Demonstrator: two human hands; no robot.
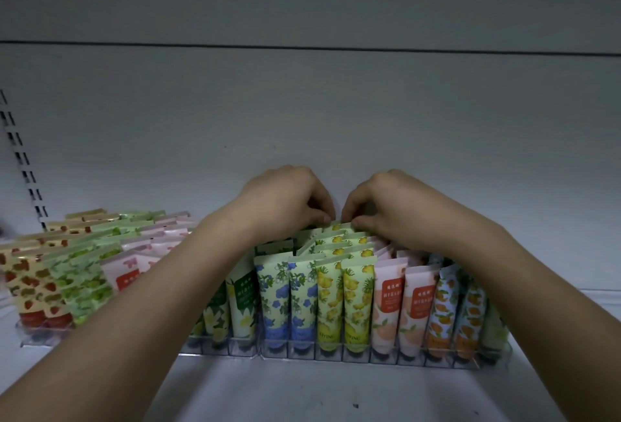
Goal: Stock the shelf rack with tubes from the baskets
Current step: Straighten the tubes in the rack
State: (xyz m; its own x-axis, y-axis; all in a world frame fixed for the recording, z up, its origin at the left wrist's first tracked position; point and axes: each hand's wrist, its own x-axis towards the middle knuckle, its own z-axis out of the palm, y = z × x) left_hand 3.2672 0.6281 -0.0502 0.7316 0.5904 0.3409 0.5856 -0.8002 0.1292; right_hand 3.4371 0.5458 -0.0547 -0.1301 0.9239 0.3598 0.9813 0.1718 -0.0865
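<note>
A clear plastic shelf rack (356,356) stands on the white shelf, filled with rows of upright patterned tubes. The yellow pineapple tubes (342,300) fill two middle lanes, with blue flower tubes (285,300) to their left and peach tubes (400,307) to their right. Both arms reach over the rack to the back of the yellow lanes. My left hand (285,199) and my right hand (386,203) each pinch the top edge of the rearmost yellow tube (337,226), fingertips nearly touching. No baskets are in view.
A second clear rack (37,337) at the left holds strawberry, green and pink tubes. Orange-fruit tubes (460,314) and a pale green tube fill the right end. The shelf's grey back wall rises behind; a slotted upright (23,159) runs at the far left.
</note>
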